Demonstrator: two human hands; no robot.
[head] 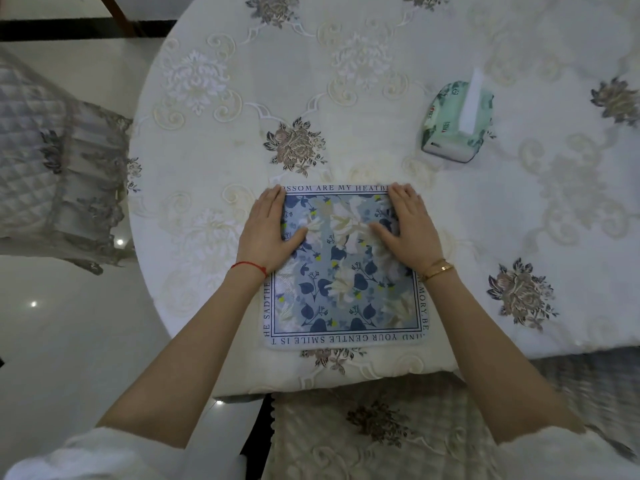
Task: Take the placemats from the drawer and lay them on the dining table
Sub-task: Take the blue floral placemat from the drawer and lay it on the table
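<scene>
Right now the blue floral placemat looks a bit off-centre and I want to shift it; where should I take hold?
Probably the near edge of the placemat: it lies flat by the table's rim, uncovered. Come from the person's side. Both hands, left and right, rest flat on the far half.

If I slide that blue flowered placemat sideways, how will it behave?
The placemat looks thin and lies flat, so it is probably light and floppy. It sits on an embroidered tablecloth, which may drag and bunch. Both palms, left hand and right hand, pressing flat should steady it.
</scene>
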